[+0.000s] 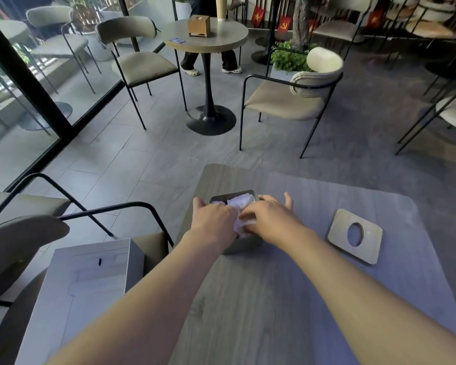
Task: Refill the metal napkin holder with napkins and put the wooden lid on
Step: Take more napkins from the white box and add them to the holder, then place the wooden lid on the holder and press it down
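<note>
Over the holder | left hand (215, 217) and right hand (267, 216) both pressing napkins (241, 204) into metal napkin holder (244, 242), fingers curled on the paper | wooden lid (354, 237) lies flat to the right on table (274, 299), nearer right hand, well apart from holder

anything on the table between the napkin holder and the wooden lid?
No. In the head view, only bare tabletop separates the holder from the lid; the right hand and forearm pass above part of it.
</note>
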